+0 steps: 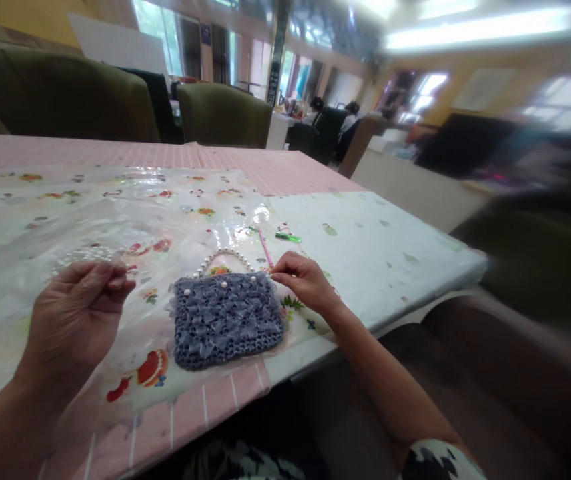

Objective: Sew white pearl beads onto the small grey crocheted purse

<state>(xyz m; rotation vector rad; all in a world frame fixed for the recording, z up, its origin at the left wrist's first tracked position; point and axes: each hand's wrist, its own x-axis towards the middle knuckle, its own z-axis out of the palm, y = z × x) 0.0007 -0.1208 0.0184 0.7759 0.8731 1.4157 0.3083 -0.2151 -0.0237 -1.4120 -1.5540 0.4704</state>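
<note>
Lying flat near the front edge of the desk [395, 247], the purse [228, 320] is a small purple piece of ruffled mesh dotted with pearls, its pearl handle [225, 253] arched away from the person. It rests on a clear plastic sheet [130, 220] spread over a flowered cloth, probably to keep loose beads and the work clean.

The right hand [303, 280] sits at the purse's upper right corner, thumb and forefinger pinched narrow where handle and body meet; whether they hold a thread, a needle or a bead is too small to tell. A pink stick [266, 248] lies just beyond that hand, and a green clip-like item [288, 237] a little farther back, both within easy reach.

The left hand [78, 313] is raised left of the purse, apart from it, fingertips drawn together in a narrow grip on something fine that cannot be made out. Just behind it lie pearls [83, 256] on the plastic.

Farther off stand green armchairs [223, 113], with seated people at a far table.
</note>
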